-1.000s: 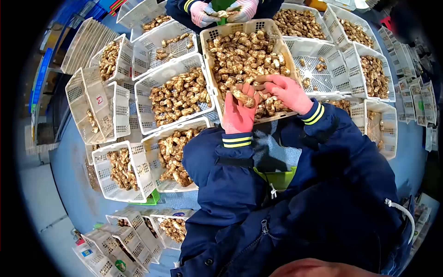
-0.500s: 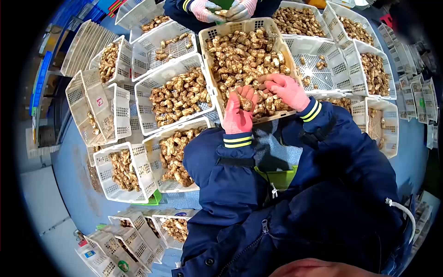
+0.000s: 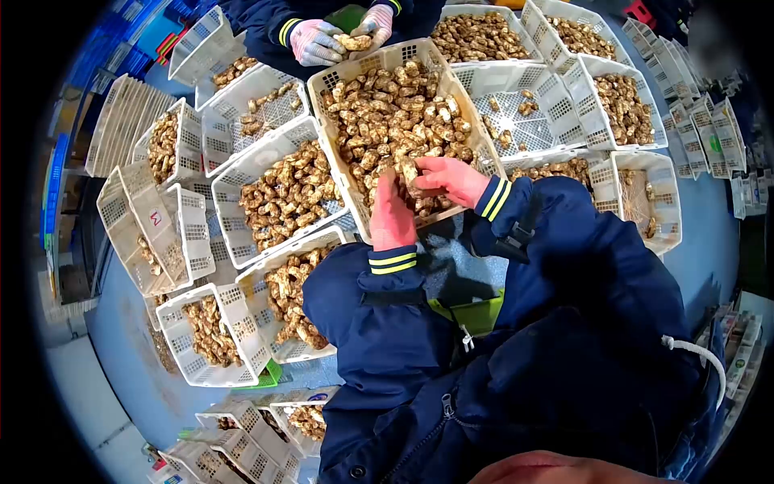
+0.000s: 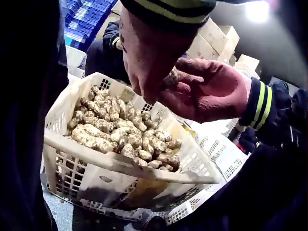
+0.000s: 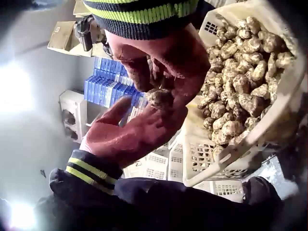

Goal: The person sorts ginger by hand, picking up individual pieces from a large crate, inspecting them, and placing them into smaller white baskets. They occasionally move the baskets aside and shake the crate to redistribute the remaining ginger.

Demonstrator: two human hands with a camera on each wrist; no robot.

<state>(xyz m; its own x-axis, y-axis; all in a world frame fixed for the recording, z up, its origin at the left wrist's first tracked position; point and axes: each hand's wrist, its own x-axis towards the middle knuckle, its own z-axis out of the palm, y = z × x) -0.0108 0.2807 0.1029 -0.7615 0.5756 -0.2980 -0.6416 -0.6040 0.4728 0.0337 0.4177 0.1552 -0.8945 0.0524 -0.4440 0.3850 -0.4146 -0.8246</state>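
In the head view, both my hands wear pink gloves and meet over the near end of a cream plastic crate (image 3: 472, 137) heaped with brown-and-white mushrooms (image 3: 387, 121). One mushroom (image 5: 160, 98) is between them. My left hand (image 3: 393, 216) holds it from the left, its fingers lying under it in the right wrist view. From the other side, my right hand (image 3: 453, 179) grips it with curled fingers and thumb. The left wrist view shows the mushroom only partly, behind my left hand (image 4: 154, 53).
White perforated crates of mushrooms surround the cream one, including a well-filled crate (image 3: 234, 238) at left and a sparsely filled crate (image 3: 556, 121) at right. Across from me, another person's gloved hands (image 3: 318, 42) hold a mushroom. A green container (image 3: 476, 316) sits below my forearms.
The head view has turned, so the crates sit farther left. My hands have drawn closer together around the mushroom, which now stands more upright. The other person's hands have shifted left in view.
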